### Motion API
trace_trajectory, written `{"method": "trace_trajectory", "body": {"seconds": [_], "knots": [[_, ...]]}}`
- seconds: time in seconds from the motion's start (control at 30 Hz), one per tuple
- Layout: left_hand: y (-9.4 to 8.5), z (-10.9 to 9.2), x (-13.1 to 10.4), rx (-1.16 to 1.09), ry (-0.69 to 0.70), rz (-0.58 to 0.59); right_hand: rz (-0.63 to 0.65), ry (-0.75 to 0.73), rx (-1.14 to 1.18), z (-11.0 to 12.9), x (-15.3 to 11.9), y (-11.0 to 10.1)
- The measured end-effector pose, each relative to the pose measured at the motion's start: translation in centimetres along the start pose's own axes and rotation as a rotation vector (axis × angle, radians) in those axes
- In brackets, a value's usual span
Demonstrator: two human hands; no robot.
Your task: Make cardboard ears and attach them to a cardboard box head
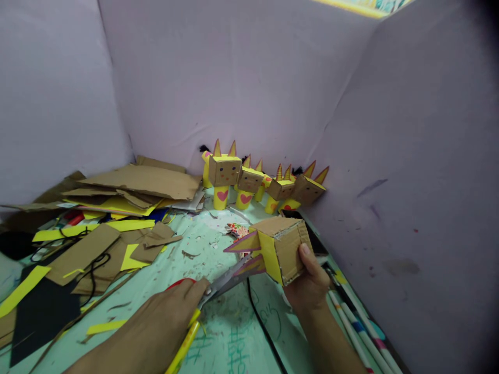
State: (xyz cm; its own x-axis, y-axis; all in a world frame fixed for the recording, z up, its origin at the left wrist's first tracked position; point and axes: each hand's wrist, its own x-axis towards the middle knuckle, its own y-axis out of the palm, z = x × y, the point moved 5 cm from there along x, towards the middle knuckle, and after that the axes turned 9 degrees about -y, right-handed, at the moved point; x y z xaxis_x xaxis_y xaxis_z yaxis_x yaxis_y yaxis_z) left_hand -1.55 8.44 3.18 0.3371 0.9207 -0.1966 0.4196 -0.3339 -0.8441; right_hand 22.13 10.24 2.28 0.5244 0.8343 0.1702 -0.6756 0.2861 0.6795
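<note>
My right hand [310, 280] holds a cardboard box head [286, 252], its thumb on the near side face. The box has a yellow strip and two pointed ears with pink edges that point left. My left hand [185, 301] is closed on scissors [226, 283] with a red and yellow handle. The scissor blades reach up to the ears, and the lower ear lies against them. Whether the blades touch the ear's edge is hard to tell. Behind stand several yellow figures [221, 197] with cardboard box heads and pointed ears, some with pink hearts.
Cardboard sheets [144, 182] and yellow paper strips [25, 291] are piled at the left. A black cable [261, 317] crosses the green table [218, 343]. Markers [362, 332] lie along the right edge, near a dark flat object [316, 239]. Pale walls enclose the table.
</note>
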Motion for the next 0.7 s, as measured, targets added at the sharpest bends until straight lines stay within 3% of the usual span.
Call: {"method": "trace_trajectory", "body": {"seconds": [0.5, 0.7], "knots": [[0.49, -0.11, 0.23, 0.119, 0.034, 0.044, 0.009, 0.005, 0.023, -0.09, -0.07, -0.06], [-0.08, 0.37, 0.10, 0.138, 0.020, -0.018, -0.020, 0.038, 0.034, -0.41, 0.00, -0.16]]}}
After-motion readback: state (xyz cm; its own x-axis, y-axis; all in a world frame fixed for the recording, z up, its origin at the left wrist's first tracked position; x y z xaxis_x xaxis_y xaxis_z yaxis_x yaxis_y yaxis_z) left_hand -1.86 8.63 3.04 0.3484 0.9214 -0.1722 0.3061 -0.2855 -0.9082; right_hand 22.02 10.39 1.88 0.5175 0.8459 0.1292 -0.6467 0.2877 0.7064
